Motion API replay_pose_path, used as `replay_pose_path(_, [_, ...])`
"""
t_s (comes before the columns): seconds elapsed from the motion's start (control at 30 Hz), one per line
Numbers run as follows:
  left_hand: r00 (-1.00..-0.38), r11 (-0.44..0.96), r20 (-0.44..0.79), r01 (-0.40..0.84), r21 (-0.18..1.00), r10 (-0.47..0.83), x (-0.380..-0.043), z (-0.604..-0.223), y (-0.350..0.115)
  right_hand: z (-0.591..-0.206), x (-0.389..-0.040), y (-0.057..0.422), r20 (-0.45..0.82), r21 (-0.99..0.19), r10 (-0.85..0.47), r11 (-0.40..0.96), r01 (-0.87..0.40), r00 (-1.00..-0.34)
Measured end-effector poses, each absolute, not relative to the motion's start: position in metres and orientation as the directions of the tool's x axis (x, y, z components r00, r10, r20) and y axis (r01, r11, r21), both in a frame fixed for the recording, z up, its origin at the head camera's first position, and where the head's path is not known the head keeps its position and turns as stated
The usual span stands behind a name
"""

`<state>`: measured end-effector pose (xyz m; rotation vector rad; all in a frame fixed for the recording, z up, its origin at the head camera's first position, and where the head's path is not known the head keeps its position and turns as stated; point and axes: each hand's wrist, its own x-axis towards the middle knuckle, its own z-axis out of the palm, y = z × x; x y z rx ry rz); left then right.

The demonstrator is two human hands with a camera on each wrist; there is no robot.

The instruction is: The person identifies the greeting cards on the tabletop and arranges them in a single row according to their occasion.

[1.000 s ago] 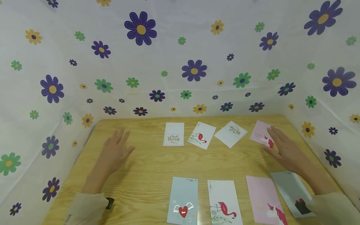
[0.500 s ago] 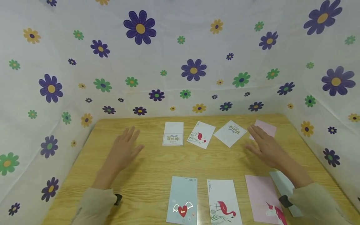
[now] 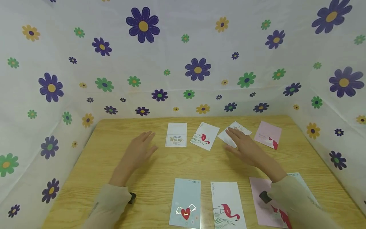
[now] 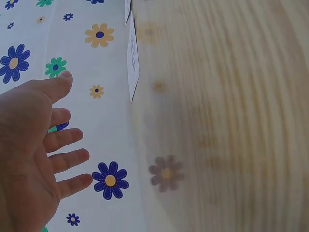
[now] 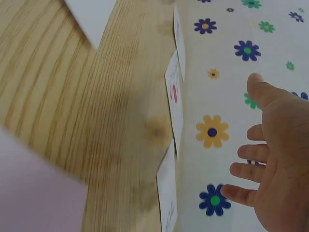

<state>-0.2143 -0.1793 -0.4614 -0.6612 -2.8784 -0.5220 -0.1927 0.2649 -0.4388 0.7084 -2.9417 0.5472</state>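
My left hand [image 3: 140, 149] hovers over the table left of a white thank-you card [image 3: 176, 135], fingers extended and holding nothing; the left wrist view shows its spread fingers [image 4: 67, 160]. On the other side my right hand [image 3: 246, 147] overlaps a tilted white card [image 3: 225, 138] with gold lettering, its fingers straight and nothing held. Between the hands lies a white flamingo card [image 3: 205, 136]. A pink unicorn card [image 3: 267, 135] is at the far right of that back row.
Larger cards form a front row: a light blue one with a winged heart [image 3: 185, 203], a white flamingo one [image 3: 228, 205], a pink one [image 3: 261, 203] and a pale blue one [image 3: 303, 183] partly under the right sleeve. Flower-patterned cloth [image 3: 177, 51] walls the wooden table [image 3: 160, 165].
Both hands have moved inward: the left to the right, the right leftward from the pink unicorn card to the tilted white card. The cards lie where they were.
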Motion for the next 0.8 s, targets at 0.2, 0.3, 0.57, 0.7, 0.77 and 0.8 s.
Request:
replay_pose_path(0.2, [-0.903, 0.849, 0.185, 0.427, 0.310, 0.387, -0.220, -0.464, -0.169, -0.446, -0.203, 0.238, 0.144, -0.339, -0.461, 0.808, -0.482, -0.875])
replay_pose_path(0.3, [-0.911, 0.853, 0.163, 0.413, 0.320, 0.380, -0.222, -0.465, -0.165, -0.450, -0.207, 0.226, 0.119, -0.362, -0.463, 0.803, -0.473, -0.878])
replay_pose_path(0.57, [-0.931, 0.863, 0.097, 0.363, 0.352, 0.352, -0.232, -0.471, -0.153, -0.457, -0.219, 0.200, 0.054, -0.363, -0.466, 0.815, -0.452, -0.883])
replay_pose_path(0.7, [-0.932, 0.867, 0.070, 0.356, 0.348, 0.355, -0.237, -0.476, -0.148, -0.456, -0.225, 0.188, 0.041, -0.368, -0.465, 0.816, -0.446, -0.885])
replay_pose_path(0.77, [-0.930, 0.868, 0.063, 0.361, 0.340, 0.362, -0.240, -0.477, -0.146, -0.456, -0.228, 0.181, 0.042, -0.361, -0.468, 0.817, -0.451, -0.883])
replay_pose_path(0.8, [-0.928, 0.869, 0.061, 0.365, 0.335, 0.367, -0.241, -0.478, -0.145, -0.456, -0.230, 0.178, 0.040, -0.355, -0.472, 0.817, -0.454, -0.881])
